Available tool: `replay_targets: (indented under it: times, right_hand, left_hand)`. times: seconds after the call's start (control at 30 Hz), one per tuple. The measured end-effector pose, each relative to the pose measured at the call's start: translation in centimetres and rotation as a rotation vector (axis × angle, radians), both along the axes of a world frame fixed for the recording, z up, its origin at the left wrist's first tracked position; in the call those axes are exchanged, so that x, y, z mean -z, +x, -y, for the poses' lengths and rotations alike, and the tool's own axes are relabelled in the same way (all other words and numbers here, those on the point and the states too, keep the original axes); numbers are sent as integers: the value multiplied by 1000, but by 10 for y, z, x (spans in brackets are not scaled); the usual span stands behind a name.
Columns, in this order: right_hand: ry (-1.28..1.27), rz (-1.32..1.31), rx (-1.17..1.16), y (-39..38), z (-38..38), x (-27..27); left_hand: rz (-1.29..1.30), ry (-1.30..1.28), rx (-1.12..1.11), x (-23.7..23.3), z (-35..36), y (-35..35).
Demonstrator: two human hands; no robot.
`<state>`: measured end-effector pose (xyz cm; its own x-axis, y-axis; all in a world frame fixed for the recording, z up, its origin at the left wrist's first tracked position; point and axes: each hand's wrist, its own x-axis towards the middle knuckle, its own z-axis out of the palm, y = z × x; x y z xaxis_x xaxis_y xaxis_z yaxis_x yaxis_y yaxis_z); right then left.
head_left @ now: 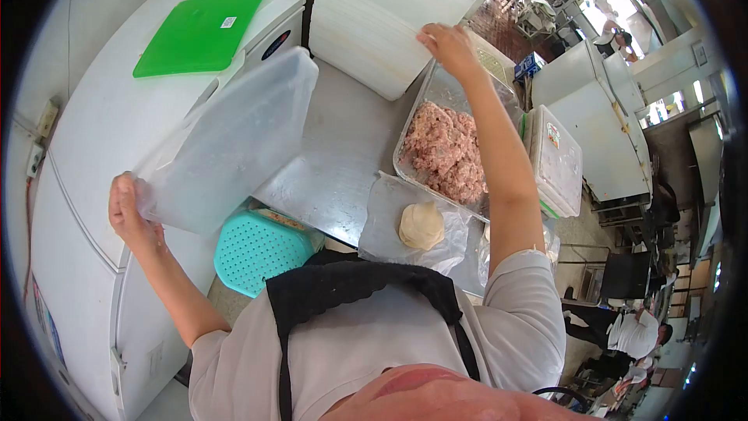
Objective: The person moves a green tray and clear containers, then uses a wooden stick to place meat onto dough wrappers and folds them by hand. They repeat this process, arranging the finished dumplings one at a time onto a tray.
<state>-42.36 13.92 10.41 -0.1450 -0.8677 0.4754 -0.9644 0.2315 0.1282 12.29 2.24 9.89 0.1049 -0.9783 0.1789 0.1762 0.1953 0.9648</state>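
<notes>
My left hand point(134, 214) is closed on the lower left corner of a translucent plastic lid point(234, 140), which is tilted over the edge of the metal table. At the top centre, my right hand point(448, 45) has its fingers together at the right edge of a stack of white trays point(374, 31); whether it grips the edge is hard to tell. Below my right forearm, a clear tub point(407, 129) holds ground meat point(444, 148). Nearer to me, a round piece of dough point(421, 226) lies on a plastic sheet point(379, 214).
A white chest freezer point(101, 132) with a green board point(201, 33) fills the left side. A turquoise perforated stool point(261, 253) stands below the table point(343, 125). A lidded box point(559, 160) is at the right. Another person point(635, 334) is at the far right.
</notes>
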Motion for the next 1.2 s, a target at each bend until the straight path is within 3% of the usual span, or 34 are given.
replay_targets:
  times: [0.07, 0.13, 0.23, 0.5, 0.6, 0.67, 0.73, 0.87, 0.93, 1.0, 1.1, 1.2]
  right_hand:
    - [-74, -51, 14, -1, 7, 3]
    - [80, 219, 0, -2, 13, -9]
    - [75, 396, 51, -3, 12, -36]
    - [118, 195, 82, -1, 18, -15]
    - [241, 193, 95, 0, 15, -23]
    - [199, 89, 125, 4, 11, -20]
    - [105, 42, 110, 9, 1, -16]
    - [-10, 13, 72, 27, -33, -23]
    - [-52, 10, 48, 40, -58, -27]
    - [17, 85, 13, 59, -89, -30]
    - [113, 252, 10, 78, -142, -23]
    - [195, 341, 93, 94, -199, -14]
  left_hand:
    - [9, -136, 116, 25, 8, 16]
    - [22, -275, 228, 33, 9, 17]
    - [99, -454, 333, 38, 5, 9]
    - [147, -574, 492, 25, -24, -22]
    - [172, -598, 496, 20, -33, -27]
    - [234, -804, 546, 18, -40, -37]
    - [472, -977, 645, 23, -52, -55]
    - [886, -974, 1076, 83, -80, -102]
    - [798, -897, 1282, 149, -86, -120]
    - [804, -950, 1272, 179, -95, -131]
    - [812, -974, 1315, 189, -101, -146]
    - [795, -922, 1387, 171, -100, -169]
